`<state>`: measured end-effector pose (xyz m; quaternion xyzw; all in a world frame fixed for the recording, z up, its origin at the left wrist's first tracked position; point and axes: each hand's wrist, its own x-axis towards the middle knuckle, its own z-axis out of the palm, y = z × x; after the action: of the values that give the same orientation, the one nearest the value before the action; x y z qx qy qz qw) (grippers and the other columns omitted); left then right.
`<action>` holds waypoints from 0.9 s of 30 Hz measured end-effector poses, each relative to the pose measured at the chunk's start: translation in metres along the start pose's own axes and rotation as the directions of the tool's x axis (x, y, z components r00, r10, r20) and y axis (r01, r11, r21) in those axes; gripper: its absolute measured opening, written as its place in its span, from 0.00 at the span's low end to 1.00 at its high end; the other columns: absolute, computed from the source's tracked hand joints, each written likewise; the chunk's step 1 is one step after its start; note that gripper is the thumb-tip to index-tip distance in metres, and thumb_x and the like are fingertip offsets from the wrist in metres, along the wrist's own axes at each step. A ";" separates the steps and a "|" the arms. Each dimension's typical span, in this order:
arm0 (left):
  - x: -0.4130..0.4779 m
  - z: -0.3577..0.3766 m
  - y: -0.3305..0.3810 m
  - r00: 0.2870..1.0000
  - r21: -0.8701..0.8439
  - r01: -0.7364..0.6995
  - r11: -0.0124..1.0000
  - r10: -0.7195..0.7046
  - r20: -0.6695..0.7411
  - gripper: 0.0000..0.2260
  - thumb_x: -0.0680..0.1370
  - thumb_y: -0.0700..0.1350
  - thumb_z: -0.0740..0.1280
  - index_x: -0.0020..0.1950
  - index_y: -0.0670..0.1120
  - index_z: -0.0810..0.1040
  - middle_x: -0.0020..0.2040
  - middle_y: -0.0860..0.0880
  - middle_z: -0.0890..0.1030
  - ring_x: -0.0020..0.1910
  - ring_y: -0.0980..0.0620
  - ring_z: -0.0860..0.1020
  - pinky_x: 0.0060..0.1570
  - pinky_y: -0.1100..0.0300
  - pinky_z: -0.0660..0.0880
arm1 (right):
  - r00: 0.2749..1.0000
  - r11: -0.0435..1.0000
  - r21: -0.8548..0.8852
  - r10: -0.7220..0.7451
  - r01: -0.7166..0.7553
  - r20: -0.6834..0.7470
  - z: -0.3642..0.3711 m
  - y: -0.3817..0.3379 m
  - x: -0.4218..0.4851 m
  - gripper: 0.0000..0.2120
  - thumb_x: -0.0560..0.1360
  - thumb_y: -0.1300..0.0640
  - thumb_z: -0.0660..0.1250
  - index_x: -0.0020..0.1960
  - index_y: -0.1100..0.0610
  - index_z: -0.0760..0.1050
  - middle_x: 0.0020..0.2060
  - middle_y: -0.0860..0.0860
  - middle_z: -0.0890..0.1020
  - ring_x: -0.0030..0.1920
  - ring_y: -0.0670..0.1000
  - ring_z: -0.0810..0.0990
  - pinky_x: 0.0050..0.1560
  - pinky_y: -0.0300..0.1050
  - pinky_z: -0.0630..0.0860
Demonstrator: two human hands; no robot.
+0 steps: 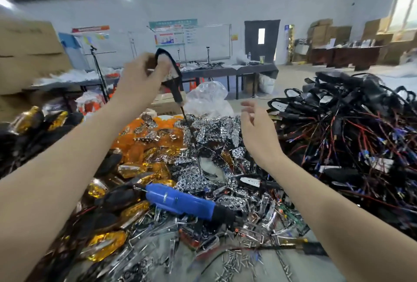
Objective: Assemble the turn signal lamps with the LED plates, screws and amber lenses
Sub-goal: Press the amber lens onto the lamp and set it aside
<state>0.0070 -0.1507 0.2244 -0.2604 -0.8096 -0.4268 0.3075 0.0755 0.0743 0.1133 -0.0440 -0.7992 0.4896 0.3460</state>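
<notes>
The left hand (144, 74) and the right hand (255, 128) are seen bare; both forearms (67, 157) are uncovered down to the frame's lower corners.

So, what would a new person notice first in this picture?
Probably the left hand, raised in the middle, gripping a black lamp housing; the right hand hovers open beside it. Below, a blue electric screwdriver lies on a heap of chrome plates, amber lenses to its left, tangled wired lamps at right.
</notes>
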 end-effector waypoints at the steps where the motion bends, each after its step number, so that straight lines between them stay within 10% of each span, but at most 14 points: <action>1: 0.004 -0.004 0.015 0.999 0.008 -0.046 0.999 0.046 -0.015 0.14 0.84 0.57 0.60 0.51 0.47 0.74 0.40 0.54 0.77 0.37 0.64 0.78 0.35 0.72 0.71 | 0.999 0.997 0.079 -0.027 0.024 0.037 0.004 -0.015 0.000 0.15 0.86 0.54 0.56 0.72 0.51 0.69 0.63 0.49 0.78 0.47 0.40 0.77 0.45 0.39 0.74; 5: 0.011 -0.017 0.075 0.970 0.010 -0.235 0.972 0.233 0.071 0.16 0.84 0.56 0.58 0.51 0.45 0.75 0.45 0.44 0.80 0.44 0.47 0.77 0.49 0.61 0.75 | 0.983 0.933 0.357 -0.110 0.052 0.145 0.011 -0.082 0.001 0.17 0.87 0.45 0.52 0.72 0.49 0.67 0.64 0.47 0.78 0.62 0.46 0.79 0.60 0.43 0.76; 10: -0.002 -0.013 0.095 0.855 0.096 -0.385 0.918 0.315 0.412 0.18 0.84 0.54 0.61 0.55 0.39 0.80 0.49 0.38 0.79 0.47 0.42 0.77 0.47 0.58 0.71 | 0.978 0.636 0.762 -0.056 -0.121 0.202 -0.007 -0.119 -0.008 0.22 0.86 0.44 0.54 0.66 0.58 0.75 0.51 0.57 0.86 0.52 0.56 0.87 0.50 0.53 0.84; 16: -0.057 0.035 0.062 0.831 0.068 -0.286 0.956 0.212 0.515 0.10 0.83 0.51 0.61 0.60 0.52 0.79 0.46 0.52 0.76 0.45 0.55 0.76 0.42 0.64 0.69 | 0.975 0.509 0.834 0.059 -0.215 0.216 0.012 -0.063 -0.055 0.14 0.87 0.51 0.58 0.69 0.54 0.72 0.50 0.48 0.87 0.52 0.49 0.86 0.53 0.54 0.84; 21: -0.158 0.086 0.015 0.882 0.191 -0.006 0.982 -0.085 0.464 0.25 0.83 0.59 0.58 0.78 0.52 0.61 0.65 0.48 0.73 0.65 0.48 0.72 0.64 0.48 0.71 | 0.864 0.244 0.888 0.432 -0.389 0.259 0.025 0.008 -0.091 0.06 0.85 0.62 0.58 0.59 0.54 0.69 0.43 0.53 0.81 0.43 0.52 0.81 0.37 0.43 0.80; 27: -0.256 0.103 -0.025 0.918 0.313 -0.058 0.948 -0.072 0.389 0.18 0.83 0.57 0.56 0.74 0.58 0.66 0.54 0.59 0.81 0.51 0.54 0.79 0.47 0.58 0.72 | 0.744 0.132 0.874 0.593 -0.467 0.308 0.020 0.060 -0.121 0.10 0.83 0.62 0.55 0.57 0.62 0.74 0.49 0.57 0.80 0.45 0.52 0.82 0.53 0.51 0.80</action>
<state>0.1348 -0.1159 -0.0196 -0.2854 -0.9139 -0.2302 0.1740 0.1391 0.0411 -0.0024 -0.1507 -0.2921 0.9315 0.1562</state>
